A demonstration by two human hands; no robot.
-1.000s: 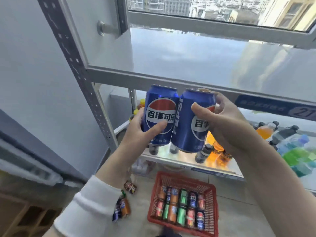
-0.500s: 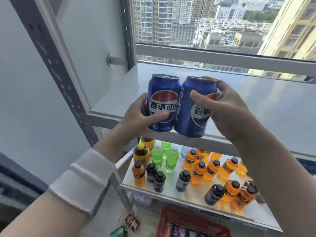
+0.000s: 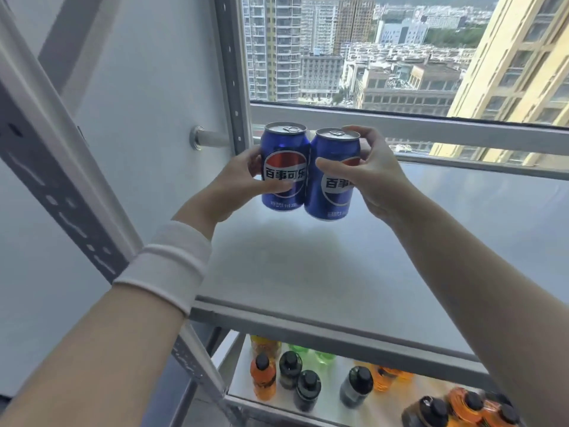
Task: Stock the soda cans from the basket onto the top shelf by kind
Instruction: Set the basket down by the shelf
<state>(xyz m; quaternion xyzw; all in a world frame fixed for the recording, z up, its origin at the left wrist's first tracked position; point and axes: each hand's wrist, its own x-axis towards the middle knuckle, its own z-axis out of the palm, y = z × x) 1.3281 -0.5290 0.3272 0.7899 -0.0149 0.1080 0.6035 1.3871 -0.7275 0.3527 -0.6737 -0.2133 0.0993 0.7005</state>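
Two blue Pepsi cans hang upright and side by side just above the far left part of the grey top shelf (image 3: 308,272). My left hand (image 3: 243,183) grips the left Pepsi can (image 3: 284,155), thumb across its logo. My right hand (image 3: 374,177) grips the right Pepsi can (image 3: 334,167), fingers behind it and thumb in front. The two cans touch each other. Their bottoms are slightly off the shelf surface. The basket is out of view.
The shelf's perforated metal upright (image 3: 55,192) rises at the left, a second post (image 3: 229,72) at the back. A window (image 3: 400,50) lies behind the shelf. The lower shelf (image 3: 326,411) holds several orange, green and dark bottles (image 3: 263,377).
Both hands have carried the two cans up from below the shelf edge and forward over the top shelf. My view has tilted up, and the red basket has left the frame.
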